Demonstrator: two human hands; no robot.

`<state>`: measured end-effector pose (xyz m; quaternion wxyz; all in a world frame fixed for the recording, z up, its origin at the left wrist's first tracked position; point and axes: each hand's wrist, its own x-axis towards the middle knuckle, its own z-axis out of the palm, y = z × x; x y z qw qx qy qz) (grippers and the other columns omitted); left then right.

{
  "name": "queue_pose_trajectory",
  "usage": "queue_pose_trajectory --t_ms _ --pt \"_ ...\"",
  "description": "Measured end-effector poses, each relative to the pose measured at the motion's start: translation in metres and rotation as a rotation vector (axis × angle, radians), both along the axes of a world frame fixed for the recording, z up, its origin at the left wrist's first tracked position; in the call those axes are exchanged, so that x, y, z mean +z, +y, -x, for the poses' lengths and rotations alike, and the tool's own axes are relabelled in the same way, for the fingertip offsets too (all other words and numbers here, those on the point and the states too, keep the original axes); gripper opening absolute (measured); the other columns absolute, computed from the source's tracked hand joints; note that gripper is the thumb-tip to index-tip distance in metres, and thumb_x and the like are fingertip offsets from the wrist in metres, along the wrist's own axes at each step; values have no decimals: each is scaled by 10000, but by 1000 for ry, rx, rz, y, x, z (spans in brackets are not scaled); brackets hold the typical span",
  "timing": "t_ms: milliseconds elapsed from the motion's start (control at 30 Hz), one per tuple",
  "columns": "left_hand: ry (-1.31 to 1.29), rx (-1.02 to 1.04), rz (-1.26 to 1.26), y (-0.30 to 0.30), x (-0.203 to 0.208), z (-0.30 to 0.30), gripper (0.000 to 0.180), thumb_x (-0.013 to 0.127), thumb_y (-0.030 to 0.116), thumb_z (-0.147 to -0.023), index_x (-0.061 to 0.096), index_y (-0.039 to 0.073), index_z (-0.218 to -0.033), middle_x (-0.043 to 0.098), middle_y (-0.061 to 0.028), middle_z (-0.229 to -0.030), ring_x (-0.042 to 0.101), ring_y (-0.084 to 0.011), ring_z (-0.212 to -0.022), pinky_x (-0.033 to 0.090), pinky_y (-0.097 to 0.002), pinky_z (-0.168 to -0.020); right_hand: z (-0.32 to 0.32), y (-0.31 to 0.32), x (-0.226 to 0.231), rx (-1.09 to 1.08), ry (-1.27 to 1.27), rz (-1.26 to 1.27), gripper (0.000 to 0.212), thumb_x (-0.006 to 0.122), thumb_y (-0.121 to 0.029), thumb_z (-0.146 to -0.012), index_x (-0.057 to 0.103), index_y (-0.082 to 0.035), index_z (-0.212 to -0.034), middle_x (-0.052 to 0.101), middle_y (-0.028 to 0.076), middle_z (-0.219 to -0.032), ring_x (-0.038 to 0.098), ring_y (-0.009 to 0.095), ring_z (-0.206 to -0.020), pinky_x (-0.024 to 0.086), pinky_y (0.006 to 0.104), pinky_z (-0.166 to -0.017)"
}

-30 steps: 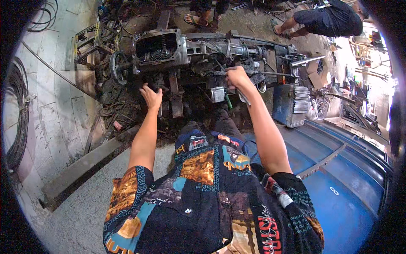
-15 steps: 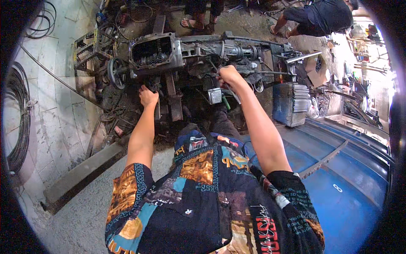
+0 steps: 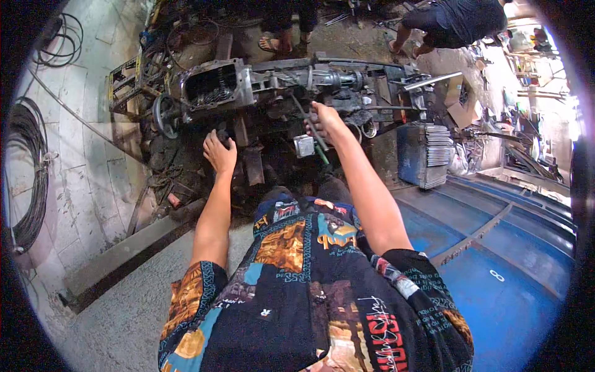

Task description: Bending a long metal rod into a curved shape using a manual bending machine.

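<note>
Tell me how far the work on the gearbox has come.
Done: the gearbox top is off, so its gears lie open. In hand: the right hand closes its grip on a thin rod beside the long shaft housing; the left hand grips a dark part under the box. Left: the case is uncovered, with loose parts around it.

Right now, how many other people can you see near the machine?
2. One stands behind the gearbox, only the sandalled feet showing. One in dark clothes crouches at the top right. More may be hidden past the frame.
</note>
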<state>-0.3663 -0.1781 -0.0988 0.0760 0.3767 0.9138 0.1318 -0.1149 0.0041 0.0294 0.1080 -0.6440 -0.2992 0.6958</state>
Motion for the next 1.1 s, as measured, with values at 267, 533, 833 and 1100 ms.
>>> queue_pose_trajectory --t_ms 267,533,833,1100 --pt "-69 -135 -220 17 0 -96 423 618 236 -880 538 43 -1248 557 -116 -1232 476 -303 -1210 382 -481 -1012 -97 26 -1 263 -476 -734 444 595 -331 -880 660 53 -1094 672 269 -1027 632 417 -1030 477 430 -930" --pt "-18 0 -283 35 -23 -222 394 629 173 -846 553 37 -1209 583 -142 -1174 510 -325 -1148 409 -483 -951 -229 123 17 304 -311 -1283 296 620 -158 -854 663 82 -1021 669 274 -996 646 419 -943 506 431 -857" --pt "31 19 -161 62 -1 -350 409 629 183 -835 547 10 -1195 574 -172 -1117 518 -360 -1083 418 -478 -911 -372 270 -17 403 -593 -1540 330 606 -241 -865 684 45 -1011 679 241 -1000 652 386 -950 488 428 -917" --pt "-7 88 -147 75 -36 -384 316 618 212 -847 590 40 -1111 614 -150 -1019 574 -337 -1014 452 -453 -876 -399 311 -35 786 -915 -1415 392 452 -340 -920 729 -63 -945 693 155 -984 633 338 -970 437 474 -887"
